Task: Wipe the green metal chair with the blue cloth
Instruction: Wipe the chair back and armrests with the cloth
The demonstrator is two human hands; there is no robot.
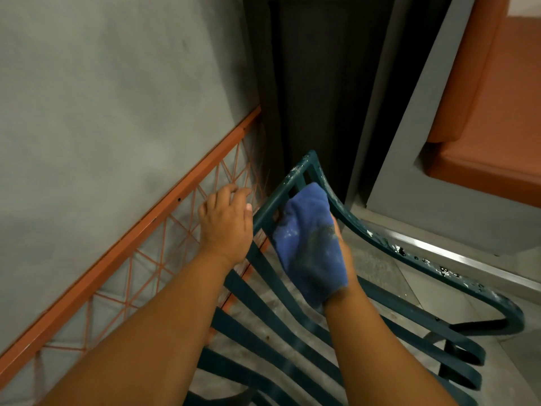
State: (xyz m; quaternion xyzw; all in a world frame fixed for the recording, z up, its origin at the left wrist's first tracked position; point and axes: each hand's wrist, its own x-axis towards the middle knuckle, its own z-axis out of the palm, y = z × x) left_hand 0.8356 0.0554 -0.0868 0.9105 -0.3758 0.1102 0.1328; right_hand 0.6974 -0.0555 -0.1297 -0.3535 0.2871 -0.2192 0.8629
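Note:
The green metal chair [366,315] fills the lower right, its slatted seat and back curving up to a top rail near the centre. The blue cloth [307,244] is draped over my right hand [345,259] and pressed against the upper slats of the backrest, just under the top rail. Most of that hand is hidden by the cloth. My left hand [225,224] hovers with fingers spread just left of the chair's left upright, above an orange wire frame; whether it touches either I cannot tell. The right armrest [433,265] shows chipped paint.
An orange metal frame with wire lattice [164,241] runs diagonally along the grey wall [102,98] on the left. A dark doorway [316,83] lies straight behind the chair. An orange cushioned bench [483,127] sits at the upper right, above a metal floor strip [468,259].

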